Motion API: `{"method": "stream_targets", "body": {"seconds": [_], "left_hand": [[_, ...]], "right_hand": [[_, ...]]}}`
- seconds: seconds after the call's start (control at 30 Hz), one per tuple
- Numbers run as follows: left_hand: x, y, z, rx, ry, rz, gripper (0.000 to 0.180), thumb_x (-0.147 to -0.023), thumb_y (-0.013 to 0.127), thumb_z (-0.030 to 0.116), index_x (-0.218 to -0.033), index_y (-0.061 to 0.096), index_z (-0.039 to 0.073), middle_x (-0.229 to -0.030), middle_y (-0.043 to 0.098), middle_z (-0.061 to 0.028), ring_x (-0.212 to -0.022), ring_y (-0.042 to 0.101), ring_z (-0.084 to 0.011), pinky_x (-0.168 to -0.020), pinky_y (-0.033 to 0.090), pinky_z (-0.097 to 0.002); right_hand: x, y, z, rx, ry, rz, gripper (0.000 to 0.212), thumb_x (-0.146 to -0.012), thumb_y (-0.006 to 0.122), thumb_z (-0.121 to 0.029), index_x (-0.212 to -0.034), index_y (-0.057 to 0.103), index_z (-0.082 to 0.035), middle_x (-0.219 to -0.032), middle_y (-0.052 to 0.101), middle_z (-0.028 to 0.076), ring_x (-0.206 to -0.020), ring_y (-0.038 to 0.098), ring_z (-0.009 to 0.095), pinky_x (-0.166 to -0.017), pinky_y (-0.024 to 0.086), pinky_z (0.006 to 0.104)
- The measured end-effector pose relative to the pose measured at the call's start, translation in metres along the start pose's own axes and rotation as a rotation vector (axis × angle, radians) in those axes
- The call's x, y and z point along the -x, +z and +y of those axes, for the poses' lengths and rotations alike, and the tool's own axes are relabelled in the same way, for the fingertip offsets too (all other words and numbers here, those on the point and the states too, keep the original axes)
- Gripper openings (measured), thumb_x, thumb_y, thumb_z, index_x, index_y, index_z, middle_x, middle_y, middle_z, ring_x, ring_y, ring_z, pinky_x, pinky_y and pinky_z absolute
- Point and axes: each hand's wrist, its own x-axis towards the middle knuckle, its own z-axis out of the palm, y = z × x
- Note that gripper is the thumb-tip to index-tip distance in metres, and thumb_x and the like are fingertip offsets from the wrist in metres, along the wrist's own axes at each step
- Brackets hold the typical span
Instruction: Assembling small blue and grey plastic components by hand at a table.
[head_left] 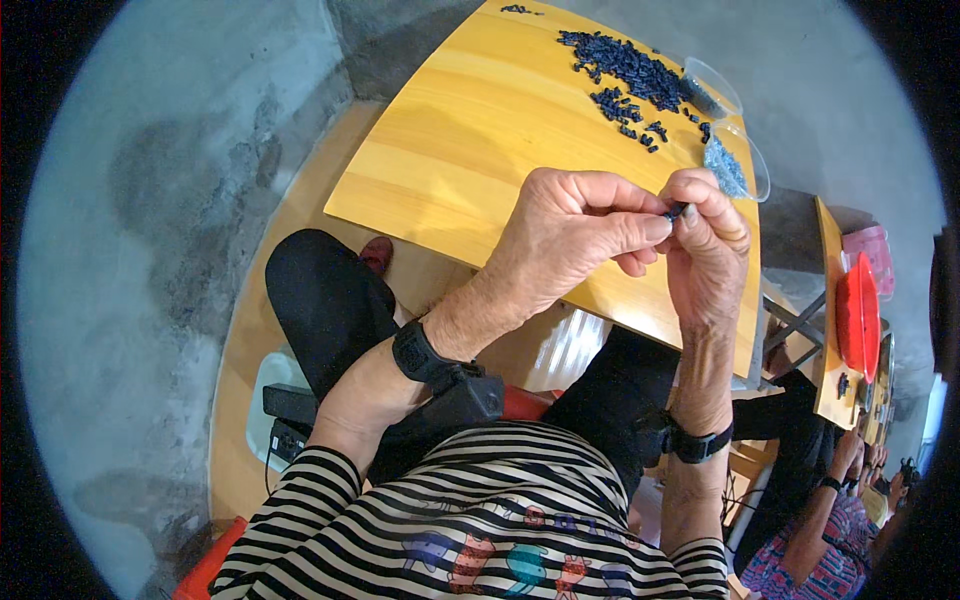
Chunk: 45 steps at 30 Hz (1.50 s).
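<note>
Above the near part of the yellow wooden table [430,130], my two hands meet at the fingertips. A small dark piece [676,210] is pinched between them; fingers cover most of it, so its exact kind cannot be made out. My left hand [575,225] grips it from the left with thumb and forefinger. My right hand [708,225] holds it from the right, fingers curled. Beyond them lies a heap of small dark blue-black pieces [630,70], with a looser cluster [615,105] on its near side.
At the table's right edge stand a clear round tub [738,95] and a clear container with small light-blue pieces [724,168]. Further right, a red basin [858,315] and a pink container [868,250] are at another table, where other people [815,540] sit. A grey wall [180,200] rises at left.
</note>
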Motion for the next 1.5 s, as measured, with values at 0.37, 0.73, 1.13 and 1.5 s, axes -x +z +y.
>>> {"method": "stream_targets", "body": {"seconds": [0.37, 0.73, 1.13, 1.5], "left_hand": [[0.002, 0.001, -0.001, 0.060, -0.028, 0.033, 0.019, -0.082, 0.065, 0.009, -0.095, 0.064, -0.006, -0.082, 0.066, -0.0121, -0.066, 0.063, -0.0136, -0.059, 0.052, -0.0223], [0.000, -0.001, -0.003, 0.113, -0.010, 0.063, 0.017, -0.084, 0.063, 0.010, -0.093, 0.064, -0.005, -0.079, 0.065, -0.0105, -0.069, 0.062, -0.0135, -0.061, 0.051, -0.0233], [-0.005, -0.002, 0.000, 0.109, 0.004, 0.082, 0.017, -0.084, 0.064, 0.013, -0.091, 0.065, -0.002, -0.077, 0.064, -0.0081, -0.067, 0.060, -0.0116, -0.061, 0.049, -0.0218], [-0.006, -0.001, 0.000, -0.031, 0.080, 0.102, 0.015, -0.083, 0.064, 0.010, -0.090, 0.065, -0.003, -0.075, 0.065, -0.0089, -0.065, 0.060, -0.0117, -0.060, 0.049, -0.0218]], "right_hand": [[-0.004, -0.001, 0.004, 0.098, -0.088, -0.066, 0.015, -0.082, 0.064, -0.013, -0.092, 0.066, -0.001, -0.094, 0.056, 0.007, -0.074, 0.052, 0.011, -0.059, 0.043, 0.0229], [-0.009, 0.006, 0.005, 0.191, -0.095, -0.063, 0.014, -0.083, 0.062, -0.012, -0.092, 0.066, -0.001, -0.095, 0.058, 0.008, -0.075, 0.054, 0.012, -0.062, 0.046, 0.0235], [-0.014, 0.005, 0.008, 0.256, -0.088, -0.095, 0.015, -0.086, 0.059, -0.009, -0.095, 0.066, -0.001, -0.101, 0.061, 0.009, -0.085, 0.056, 0.013, -0.072, 0.047, 0.0255], [-0.017, 0.005, -0.001, 0.069, 0.007, -0.141, 0.029, -0.091, 0.053, -0.024, -0.100, 0.064, 0.001, -0.103, 0.061, 0.010, -0.075, 0.055, 0.012, -0.062, 0.045, 0.0247]]}}
